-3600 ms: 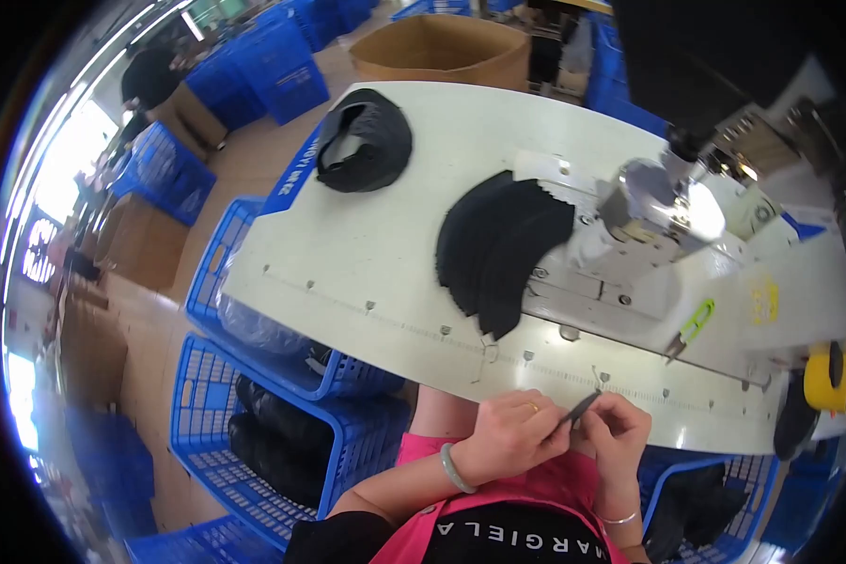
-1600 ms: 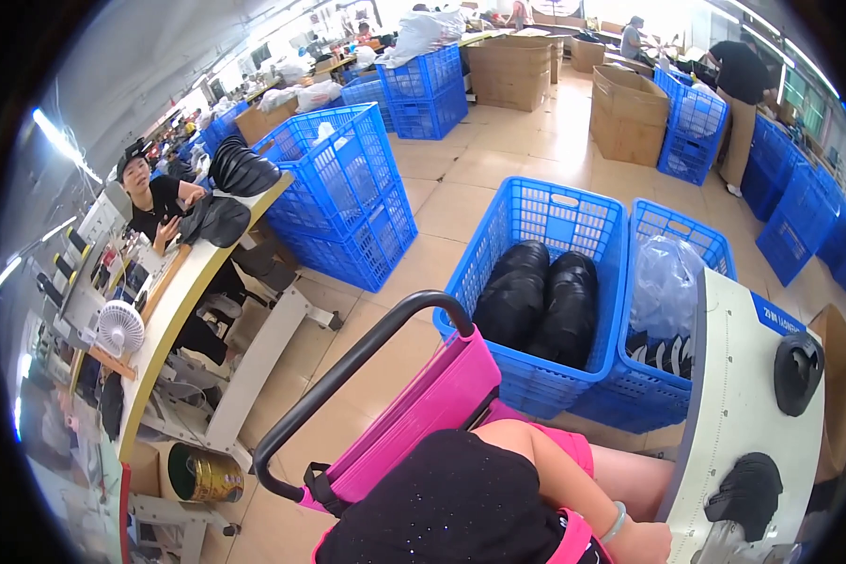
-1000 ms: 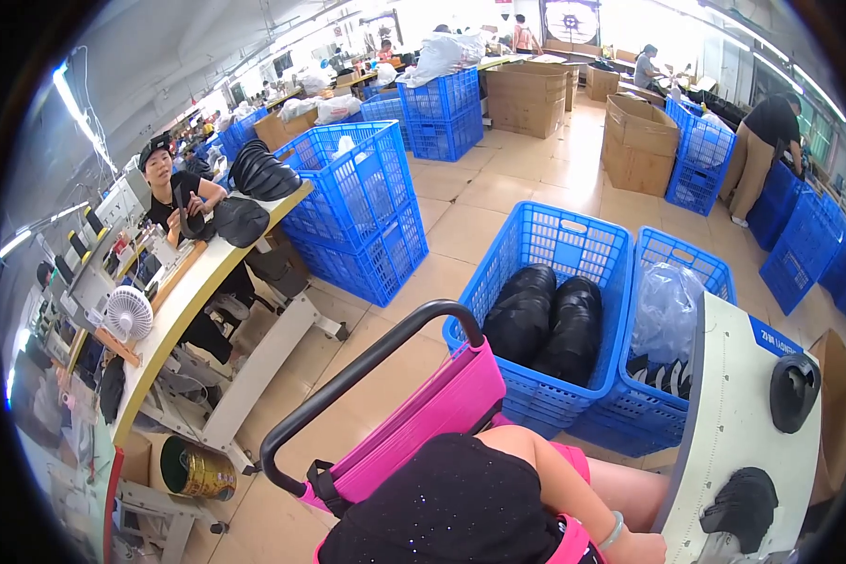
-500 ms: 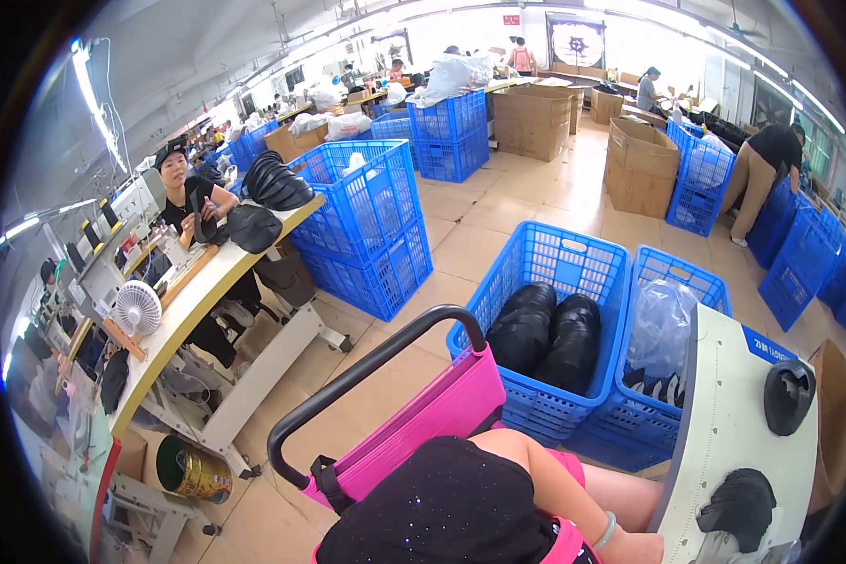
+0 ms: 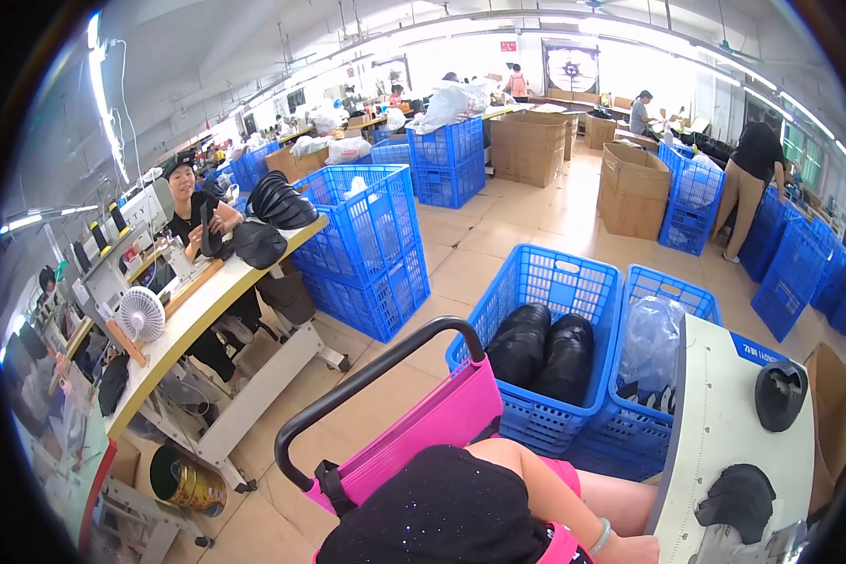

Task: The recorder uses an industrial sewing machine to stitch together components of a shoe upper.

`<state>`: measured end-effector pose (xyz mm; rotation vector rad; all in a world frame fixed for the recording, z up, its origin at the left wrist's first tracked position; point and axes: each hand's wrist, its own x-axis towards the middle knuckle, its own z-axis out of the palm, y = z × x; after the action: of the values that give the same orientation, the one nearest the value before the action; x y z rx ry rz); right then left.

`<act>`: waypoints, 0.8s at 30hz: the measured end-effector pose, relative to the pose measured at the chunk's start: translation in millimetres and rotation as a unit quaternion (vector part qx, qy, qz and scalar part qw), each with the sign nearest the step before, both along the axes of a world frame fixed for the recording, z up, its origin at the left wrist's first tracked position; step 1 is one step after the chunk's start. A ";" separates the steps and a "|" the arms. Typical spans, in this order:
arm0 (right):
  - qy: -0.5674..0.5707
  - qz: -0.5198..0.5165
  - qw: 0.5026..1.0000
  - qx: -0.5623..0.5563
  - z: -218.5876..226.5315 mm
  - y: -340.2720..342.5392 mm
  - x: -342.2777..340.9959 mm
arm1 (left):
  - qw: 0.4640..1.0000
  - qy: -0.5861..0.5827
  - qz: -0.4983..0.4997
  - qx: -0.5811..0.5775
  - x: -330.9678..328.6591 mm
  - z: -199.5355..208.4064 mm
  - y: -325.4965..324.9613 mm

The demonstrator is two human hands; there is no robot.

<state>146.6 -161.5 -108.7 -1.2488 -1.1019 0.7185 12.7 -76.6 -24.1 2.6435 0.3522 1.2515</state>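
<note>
My left hand [image 5: 632, 549], with a pale bracelet [image 5: 602, 536] on its wrist, rests at the near edge of a white machine table [image 5: 724, 414]. The lower edge cuts it off and its fingers are hidden, so I cannot tell whether it holds anything. Nearest to it on the table lies a dark stitched cap piece [image 5: 738, 498] beside some clear plastic. Farther up the table sits a black rounded cap piece [image 5: 781, 397] with an opening. My right hand is out of view. My shoulder in a black sparkly top [image 5: 432, 512] fills the lower middle.
A pink chair back [image 5: 423, 428] with a black bar stands beside me. Behind it, a blue crate [image 5: 498, 395] contains stacked black pieces; another crate [image 5: 691, 287] has plastic bags. At left, a co-worker [image 5: 186, 207] holds a dark piece at a sewing table [image 5: 174, 348].
The view has tilted up a little, so the room sits lower in the picture. The bent person at far right stands more upright. My left hand stays by the table edge.
</note>
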 end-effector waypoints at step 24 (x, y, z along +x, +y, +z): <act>0.058 0.018 0.998 -0.008 -29.2 -4.4 13.9 | 0.997 0.001 -0.028 -0.065 2.2 1.3 -5.8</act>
<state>160.4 -165.9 -138.0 -1.1890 -1.0265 0.8186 14.9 -82.4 -22.8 2.5275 0.3446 1.1667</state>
